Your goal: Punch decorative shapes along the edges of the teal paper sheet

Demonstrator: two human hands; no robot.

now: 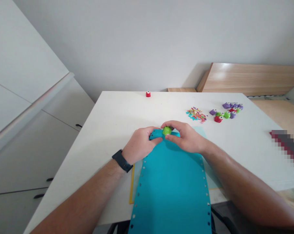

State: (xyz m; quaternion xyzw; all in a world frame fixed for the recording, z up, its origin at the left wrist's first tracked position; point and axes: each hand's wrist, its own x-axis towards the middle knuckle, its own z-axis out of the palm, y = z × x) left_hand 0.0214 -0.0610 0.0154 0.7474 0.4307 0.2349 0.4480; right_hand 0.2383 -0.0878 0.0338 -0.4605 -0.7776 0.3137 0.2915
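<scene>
A long blue sheet (172,182), with small punched holes along its side edges, stretches from my hands down past the table's near edge. My left hand (143,143), with a dark watch on the wrist, pinches the sheet's far left corner between thumb and fingers. At the middle of the far edge sits a green craft punch (166,130) with a rounded, frog-like body. Thumb and fingers of my right hand (186,136) are closed around this punch, which is against the sheet's edge. Whether the paper is inside its slot is hidden.
On the white table (108,130), a pile of colourful paper bits (197,114) lies right of centre. Several purple, green and red punches (226,114) cluster farther right. One red punch (148,94) stands at the back edge. A pale, yellow-edged sheet (131,185) lies beneath the blue one.
</scene>
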